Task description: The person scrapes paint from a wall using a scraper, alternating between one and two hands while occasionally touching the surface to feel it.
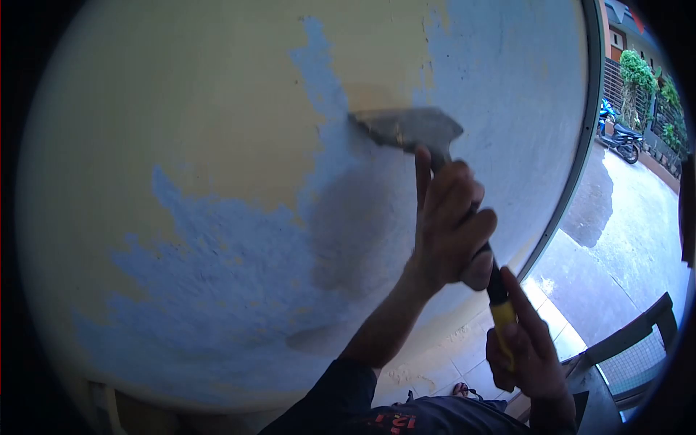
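Observation:
A wide-bladed scraper (417, 127) is held up against the wall (239, 123), its blade's left corner at the border between yellowish paint and the bare blue-grey patch. My left hand (455, 225) wraps round the black upper handle just below the blade, with one finger stretched up toward the metal. Lower down, my right hand (528, 344) grips the yellow and black end of the same handle. Flaked, ragged edges of yellowish paint surround the blue-grey area. A dark shadow lies on the wall left of my left hand.
Scraped paint flakes (409, 375) lie on the tiled floor below. A dark-framed chair or bench (631, 333) stands at the lower right. The wall ends at a metal-edged frame (596, 87); beyond it are a paved yard, a parked motorbike (622, 139) and plants.

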Demonstrator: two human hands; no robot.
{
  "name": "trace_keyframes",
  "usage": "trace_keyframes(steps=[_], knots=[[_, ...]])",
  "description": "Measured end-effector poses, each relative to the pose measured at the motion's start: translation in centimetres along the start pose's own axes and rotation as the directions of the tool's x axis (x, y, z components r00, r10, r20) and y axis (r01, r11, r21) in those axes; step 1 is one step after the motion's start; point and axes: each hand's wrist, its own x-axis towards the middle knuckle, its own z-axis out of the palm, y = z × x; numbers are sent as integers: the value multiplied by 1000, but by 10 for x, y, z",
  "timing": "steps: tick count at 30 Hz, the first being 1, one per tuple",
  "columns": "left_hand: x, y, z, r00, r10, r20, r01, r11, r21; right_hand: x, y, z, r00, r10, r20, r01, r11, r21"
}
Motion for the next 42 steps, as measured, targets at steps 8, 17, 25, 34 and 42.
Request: trace_keyframes(steps=[8,17,25,34,42], knots=[[-16,12,7,997,-69,37,70,997,-22,-9,-11,-3,986,165,-2,-162,972,169],[-13,13,14,996,-94,3,94,996,1,-13,-24,-4,993,107,43,-111,986,127],[24,-8,16,998,42,-42,-42,999,-21,0,-42,-11,994,96,45,-100,988,117],[35,-13,14,995,68,-67,-68,998,1,9,-50,-11,997,46,55,-47,999,14],[38,-4,12,992,72,-106,-70,997,29,5,-52,-14,994,93,54,-94,995,15]])
